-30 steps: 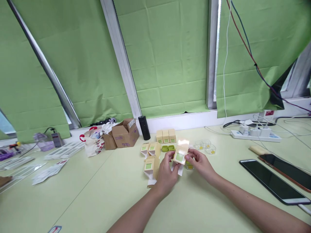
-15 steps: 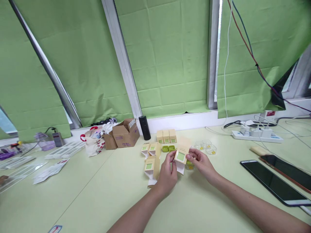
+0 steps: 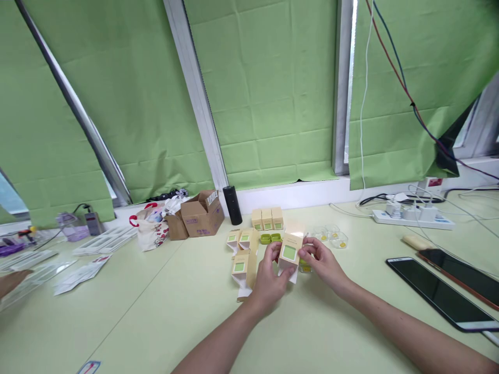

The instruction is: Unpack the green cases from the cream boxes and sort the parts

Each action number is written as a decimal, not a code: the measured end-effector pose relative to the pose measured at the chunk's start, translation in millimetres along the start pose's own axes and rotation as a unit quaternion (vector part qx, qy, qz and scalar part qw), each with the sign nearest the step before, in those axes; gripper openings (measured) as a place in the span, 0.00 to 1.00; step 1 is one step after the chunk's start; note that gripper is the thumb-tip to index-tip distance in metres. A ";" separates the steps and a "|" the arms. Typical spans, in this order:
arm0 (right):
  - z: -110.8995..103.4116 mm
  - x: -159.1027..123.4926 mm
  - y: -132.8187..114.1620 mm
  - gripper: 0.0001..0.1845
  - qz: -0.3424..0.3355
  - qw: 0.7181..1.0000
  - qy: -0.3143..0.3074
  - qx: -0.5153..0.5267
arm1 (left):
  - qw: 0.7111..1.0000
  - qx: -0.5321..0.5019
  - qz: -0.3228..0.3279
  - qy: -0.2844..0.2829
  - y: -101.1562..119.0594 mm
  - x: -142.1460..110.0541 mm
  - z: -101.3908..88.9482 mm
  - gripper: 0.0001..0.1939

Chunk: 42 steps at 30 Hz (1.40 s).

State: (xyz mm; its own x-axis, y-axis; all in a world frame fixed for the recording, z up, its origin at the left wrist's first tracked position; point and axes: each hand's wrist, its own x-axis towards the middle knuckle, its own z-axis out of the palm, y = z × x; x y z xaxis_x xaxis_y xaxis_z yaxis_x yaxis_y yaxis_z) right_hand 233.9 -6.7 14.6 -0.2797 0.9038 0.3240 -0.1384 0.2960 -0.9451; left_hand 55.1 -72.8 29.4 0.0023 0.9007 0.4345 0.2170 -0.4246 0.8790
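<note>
While the left hand [image 3: 272, 275] pinches the small carton [image 3: 290, 253] from its left and lower side and the right hand [image 3: 322, 259] grips its right edge, the thin card is nearer the wearer than the black cylinder [image 3: 232, 205] and to that cylinder's right, a white flap [image 3: 293, 276] hanging below; squeezing too hard could crease its walls, and pulling unevenly could tear a fold. A dip of the right hand might knock the clear case [image 3: 304, 267] just beneath it, also right of the cylinder, and a careless sweep of the left could scatter the open cartons [image 3: 239, 265] in front of the cylinder. The pale surface [image 3: 175, 311] spreads to both sides of the cylinder: rightward are three cartons in a row [image 3: 267, 219], green cases [image 3: 270, 238] and clear cups [image 3: 338, 239], with a power strip [image 3: 413, 221] and phones [image 3: 432, 296] farther right; leftward are a cardboard box [image 3: 202, 215], a cloth bag [image 3: 147, 234], white trays [image 3: 103, 240] and, farthest left, another person's hand [image 3: 13, 281]. Behind the cylinder, green blinds [image 3: 268, 88] hang over the windows
</note>
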 end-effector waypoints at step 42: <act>-5.2 -0.6 4.8 0.28 0.001 0.999 -0.016 -0.051 | 0.936 -0.325 -0.135 -0.033 -15.1 15.1 -11.5 0.20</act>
State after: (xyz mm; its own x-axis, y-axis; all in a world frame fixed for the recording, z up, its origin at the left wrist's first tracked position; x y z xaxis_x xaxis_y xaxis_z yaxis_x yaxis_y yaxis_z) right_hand 238.4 -4.2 9.7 -0.3105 0.8943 0.3221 -0.0417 0.3257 -0.9446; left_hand 40.7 -53.8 24.9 0.0979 0.9779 0.1850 -0.4205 -0.1278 0.8982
